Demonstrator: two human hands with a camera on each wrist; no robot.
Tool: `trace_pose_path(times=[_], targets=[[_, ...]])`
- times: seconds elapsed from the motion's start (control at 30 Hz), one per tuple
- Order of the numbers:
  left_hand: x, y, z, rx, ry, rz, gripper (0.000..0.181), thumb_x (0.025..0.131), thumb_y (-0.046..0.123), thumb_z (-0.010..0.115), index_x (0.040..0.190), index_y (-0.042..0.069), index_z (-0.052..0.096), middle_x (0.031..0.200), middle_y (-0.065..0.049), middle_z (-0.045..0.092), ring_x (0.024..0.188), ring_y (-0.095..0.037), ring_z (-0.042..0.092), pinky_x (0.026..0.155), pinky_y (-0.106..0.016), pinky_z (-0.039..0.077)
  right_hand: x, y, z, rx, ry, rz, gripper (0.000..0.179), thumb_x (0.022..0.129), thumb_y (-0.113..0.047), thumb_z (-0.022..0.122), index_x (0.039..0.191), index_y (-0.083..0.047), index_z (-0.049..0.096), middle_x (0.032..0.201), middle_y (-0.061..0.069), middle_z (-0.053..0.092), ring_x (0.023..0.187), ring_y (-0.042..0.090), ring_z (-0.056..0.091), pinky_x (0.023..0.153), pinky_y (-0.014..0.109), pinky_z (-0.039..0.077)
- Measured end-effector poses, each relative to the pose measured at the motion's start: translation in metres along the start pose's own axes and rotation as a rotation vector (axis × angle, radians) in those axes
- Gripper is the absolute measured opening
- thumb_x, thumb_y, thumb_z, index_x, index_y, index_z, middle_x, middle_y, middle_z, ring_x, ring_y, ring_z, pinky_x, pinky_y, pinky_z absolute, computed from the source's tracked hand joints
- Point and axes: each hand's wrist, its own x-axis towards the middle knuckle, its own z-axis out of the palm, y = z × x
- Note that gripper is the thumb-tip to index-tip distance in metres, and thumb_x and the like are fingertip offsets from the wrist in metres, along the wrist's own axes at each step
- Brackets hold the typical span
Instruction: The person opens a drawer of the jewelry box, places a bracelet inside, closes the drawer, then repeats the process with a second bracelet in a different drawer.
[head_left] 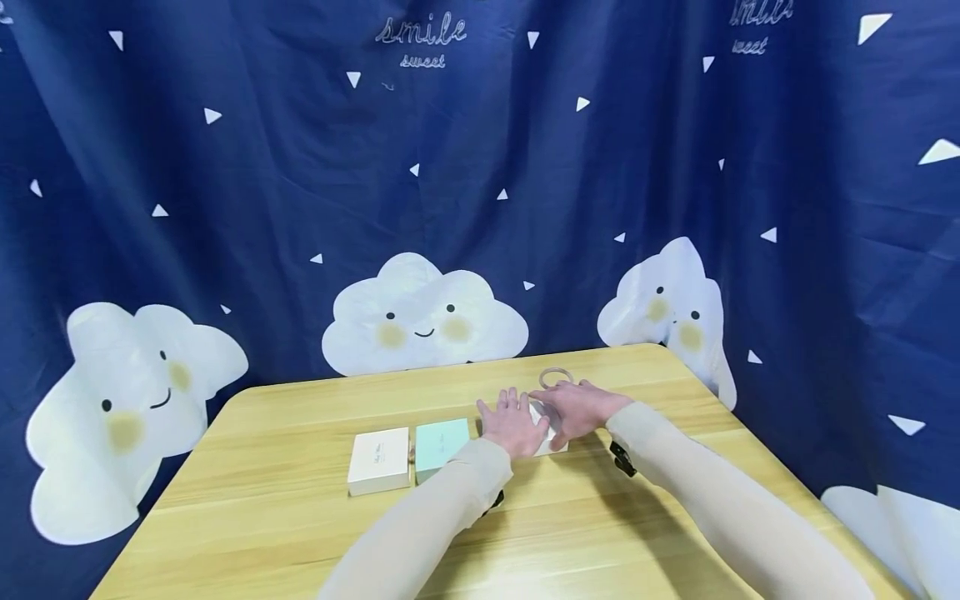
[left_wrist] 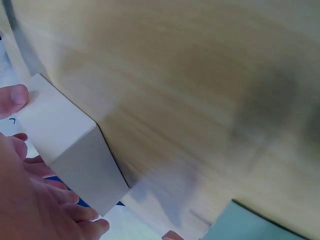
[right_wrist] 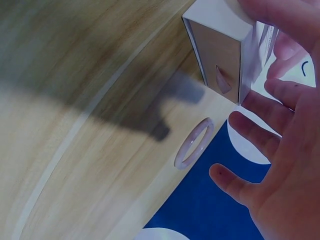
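Observation:
A small white box (head_left: 553,448) lies on the table, mostly covered by both hands. My left hand (head_left: 513,429) rests over its left part with fingers extended and spread. From the other side my right hand (head_left: 581,410) holds the box, index finger toward the far edge and thumb at the near side. In the right wrist view the box's end (right_wrist: 215,57) is a brownish panel with a small pointed tab (right_wrist: 223,80). A pale pink bangle (right_wrist: 181,161) lies just beyond the right hand. The left wrist view shows the box's plain white side (left_wrist: 92,167) beside the left fingers.
Left of the hands, a white box (head_left: 378,458) and a mint-green box (head_left: 441,446) sit side by side, each with script on its lid. They stand on a light wooden table (head_left: 277,483). A navy curtain (head_left: 285,167) with cloud prints hangs behind.

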Motion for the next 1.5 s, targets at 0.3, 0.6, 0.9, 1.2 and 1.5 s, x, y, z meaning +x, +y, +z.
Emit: trace_pose_path(times=[0.3,0.6,0.9,1.2,1.5], targets=[[0.0001,-0.0033,0.0059,0.022,-0.009,-0.002,0.077,0.102,0.062,0.025,0.159,0.01,0.032,0.166,-0.011,0.028,0.154,-0.029,0.025,0.116,-0.07,0.022,-0.0005,-0.0022,0.0006,0.015,-0.009,0.021,0.103,0.069,-0.049,0.088,0.156,-0.022,0.04,0.157,0.007,0.045,0.145,0.031,0.04,0.112,0.071,0.028],[0.0013,-0.0015,0.0079,0.012,0.014,0.004,0.079,0.102,0.062,0.028,0.158,0.007,0.032,0.165,-0.013,0.029,0.153,-0.029,0.026,0.115,-0.07,0.022,-0.0021,-0.0041,0.0018,0.022,0.027,-0.003,0.101,0.068,-0.049,0.088,0.154,-0.022,0.043,0.15,0.008,0.053,0.14,0.031,0.047,0.11,0.073,0.03],[0.0007,-0.0024,0.008,0.014,0.006,0.008,0.078,0.103,0.062,0.026,0.158,0.007,0.031,0.166,-0.011,0.028,0.154,-0.028,0.023,0.116,-0.07,0.021,-0.0033,-0.0056,0.0025,-0.004,0.044,-0.005,0.1,0.068,-0.051,0.088,0.153,-0.021,0.045,0.147,0.007,0.056,0.139,0.029,0.048,0.107,0.072,0.034],[-0.0063,-0.0031,0.0029,-0.003,0.003,0.007,0.076,0.104,0.06,0.024,0.16,0.009,0.028,0.167,-0.011,0.024,0.156,-0.026,0.019,0.117,-0.069,0.019,-0.0049,-0.0058,0.0026,0.021,0.045,-0.005,0.099,0.069,-0.05,0.088,0.153,-0.019,0.045,0.147,0.007,0.056,0.139,0.031,0.048,0.108,0.074,0.032],[-0.0046,-0.0034,0.0068,-0.01,-0.012,-0.007,0.078,0.103,0.062,0.023,0.161,0.01,0.026,0.168,-0.012,0.022,0.156,-0.027,0.017,0.117,-0.07,0.017,-0.0077,-0.0042,0.0032,0.026,0.032,-0.028,0.096,0.07,-0.044,0.087,0.153,-0.019,0.044,0.151,0.005,0.052,0.139,0.031,0.048,0.109,0.072,0.032]])
